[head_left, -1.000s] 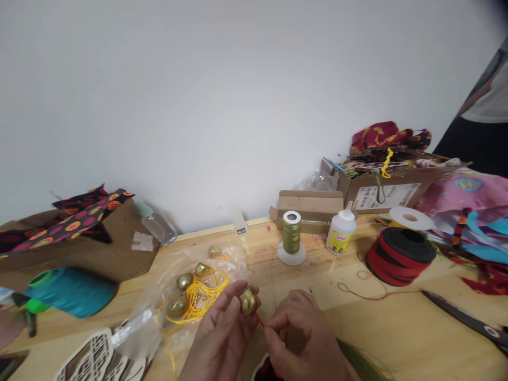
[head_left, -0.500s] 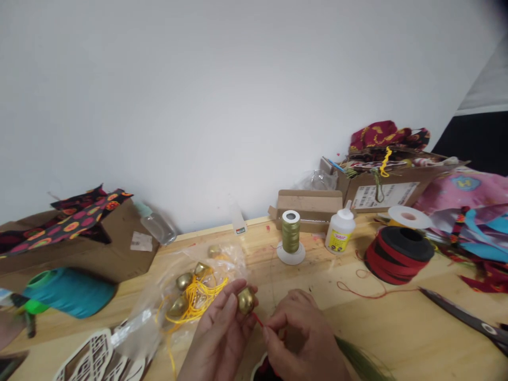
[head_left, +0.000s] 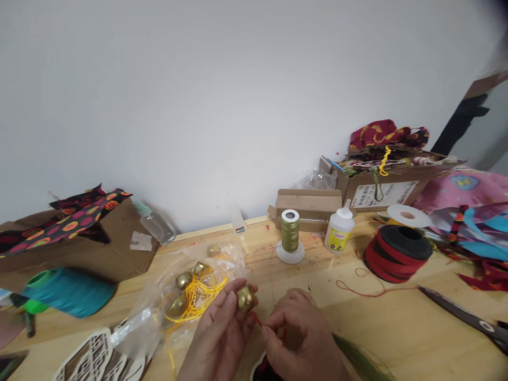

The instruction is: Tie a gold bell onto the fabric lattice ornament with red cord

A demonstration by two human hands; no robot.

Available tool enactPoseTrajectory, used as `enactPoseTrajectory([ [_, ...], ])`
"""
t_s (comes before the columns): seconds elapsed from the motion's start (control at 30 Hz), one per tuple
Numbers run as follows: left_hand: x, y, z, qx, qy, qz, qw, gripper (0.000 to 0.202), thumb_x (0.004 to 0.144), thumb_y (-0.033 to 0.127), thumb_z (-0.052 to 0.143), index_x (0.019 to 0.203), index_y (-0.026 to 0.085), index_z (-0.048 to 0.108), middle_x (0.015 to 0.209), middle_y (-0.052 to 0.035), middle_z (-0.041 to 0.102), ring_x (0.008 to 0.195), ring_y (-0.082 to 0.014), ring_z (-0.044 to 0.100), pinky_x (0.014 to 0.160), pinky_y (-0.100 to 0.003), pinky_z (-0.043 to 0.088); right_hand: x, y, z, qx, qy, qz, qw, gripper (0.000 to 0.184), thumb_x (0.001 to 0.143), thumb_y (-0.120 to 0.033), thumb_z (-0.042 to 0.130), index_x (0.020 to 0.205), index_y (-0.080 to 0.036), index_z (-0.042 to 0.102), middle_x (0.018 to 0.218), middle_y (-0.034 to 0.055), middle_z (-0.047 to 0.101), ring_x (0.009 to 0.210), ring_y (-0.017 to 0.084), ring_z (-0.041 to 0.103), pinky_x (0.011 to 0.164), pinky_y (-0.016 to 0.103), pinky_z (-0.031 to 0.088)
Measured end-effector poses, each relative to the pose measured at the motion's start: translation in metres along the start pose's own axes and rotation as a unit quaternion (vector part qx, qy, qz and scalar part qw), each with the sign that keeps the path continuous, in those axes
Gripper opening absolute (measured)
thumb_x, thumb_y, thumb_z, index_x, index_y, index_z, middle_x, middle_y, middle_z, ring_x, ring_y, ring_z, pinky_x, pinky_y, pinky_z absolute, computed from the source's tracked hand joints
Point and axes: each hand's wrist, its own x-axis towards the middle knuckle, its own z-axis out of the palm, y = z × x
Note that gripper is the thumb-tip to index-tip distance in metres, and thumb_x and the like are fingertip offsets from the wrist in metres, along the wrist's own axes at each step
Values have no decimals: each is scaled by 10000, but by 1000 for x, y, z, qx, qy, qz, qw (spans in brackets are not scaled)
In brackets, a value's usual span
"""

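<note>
Since it carries everything, the pale, grained wooden table (head_left: 397,317) is ringed with supplies, likely kept within reach. Cardboard box (head_left: 426,182) far right, stiff and brown, piled with soft printed cloth, probably to keep scraps together. Clear crinkled plastic bag (head_left: 137,328) on left, more brassy bells (head_left: 183,280) and slick yellow cord (head_left: 204,291) in or on it, cannot tell which. Red-and-black ribbon roll (head_left: 397,259) on right, flat side down, likely so it won't wander. Left hand (head_left: 224,328) near middle, palm up; right hand (head_left: 296,333) just beside it. Olive thread spool (head_left: 291,236), glossy, upright beyond them. One round, smooth, brassy bell (head_left: 245,298) in the left grip, thumb and fingers around it, presumably to steady it. Red cord (head_left: 257,318), thin, just below the bell: right grip narrow, fingertips pinching it, likely for control. Attachment hidden.
</note>
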Motion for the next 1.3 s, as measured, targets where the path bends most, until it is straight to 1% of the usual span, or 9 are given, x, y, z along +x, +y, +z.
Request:
enactPoseTrajectory([
  [0.17,0,-1,-1,0,-10,-1,1000,202,666,210,673,859,157,646,846,-78,661,728,-131,602,615,-197,487,3,-4,-1,3,22,-2,1000,168,595,-41,536,526,-187,492,478,-39,519,527,117,496,547,242,382],
  [0.33,1,-2,-3,0,-25,-7,1000,203,667,210,673,862,159,645,842,-80,665,727,-128,601,627,-196,486,5,-7,0,6,43,9,999,171,594,-51,538,497,-182,487,457,-31,516,515,125,492,542,253,377],
  [0.63,1,-2,-1,15,-33,-7,999,212,657,220,682,859,164,649,818,-78,670,744,-133,602,669,-208,481,5,-7,-2,18,41,35,998,159,594,-65,547,485,-173,505,470,-24,515,529,126,505,510,231,373],
  [0.73,0,-3,-2,37,-42,-3,998,220,645,219,692,853,162,651,817,-72,671,737,-135,603,678,-210,479,5,-7,-2,21,37,39,998,157,599,-73,548,483,-171,510,467,-19,517,530,129,504,517,239,379],
  [0.83,-4,-2,0,64,-33,6,997,226,625,219,708,838,162,657,822,-66,673,736,-131,603,671,-193,474,5,-7,-2,18,31,45,998,149,614,-82,549,494,-169,534,477,-9,536,538,137,509,527,252,378],
  [0.97,-5,-1,3,95,-27,31,995,247,574,199,741,807,165,668,819,-58,675,735,-136,606,650,-184,477,6,-8,-2,34,15,41,998,140,660,-101,543,554,-172,599,500,-8,559,540,134,511,542,251,381],
  [1.07,-1,0,0,136,-32,69,988,264,541,201,756,789,165,673,825,-57,679,765,-150,605,651,-180,477,5,-6,-2,49,-23,70,996,156,722,-161,524,609,-169,632,529,1,566,547,136,508,547,250,387],
  [1.2,6,3,-7,214,-82,129,965,252,534,178,751,774,184,673,818,-43,693,780,-153,608,667,-169,473,3,1,-2,83,-93,119,985,181,763,-223,510,684,-180,667,586,14,592,599,150,530,577,253,408],
  [1.3,6,6,-10,264,-113,160,945,242,564,116,720,784,205,673,813,-25,698,759,-140,611,675,-167,474,4,4,-3,145,-109,174,968,178,747,-229,529,829,-192,683,700,42,635,673,177,571,607,268,439],
])
